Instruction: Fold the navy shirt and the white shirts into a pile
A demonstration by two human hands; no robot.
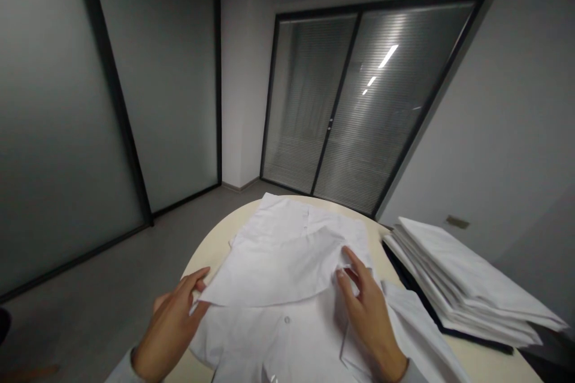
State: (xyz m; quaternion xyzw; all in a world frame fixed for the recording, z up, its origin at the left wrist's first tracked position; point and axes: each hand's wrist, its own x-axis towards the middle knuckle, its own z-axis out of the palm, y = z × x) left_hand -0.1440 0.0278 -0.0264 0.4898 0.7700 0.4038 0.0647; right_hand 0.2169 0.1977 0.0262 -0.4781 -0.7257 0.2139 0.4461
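Note:
A white buttoned shirt (278, 257) lies spread over a round table, with one part of its cloth folded over the rest. My left hand (175, 317) is at the left corner of the folded part, thumb and fingers closed on its edge. At the fold's right side, my right hand (366, 302) pinches the cloth between thumb and fingers. Below the folded edge a single button shows on the lower layer. More buttons run along the placket near the far end. Part of the shirt hangs toward me and leaves the bottom of the view.
To the right, a stack of folded white cloth (462, 287) with a dark layer underneath sits on the pale round table (211, 245). Behind are a blind-covered glass door (350, 108) and a grey wall. Frosted glass panels (166, 84) stand at the left.

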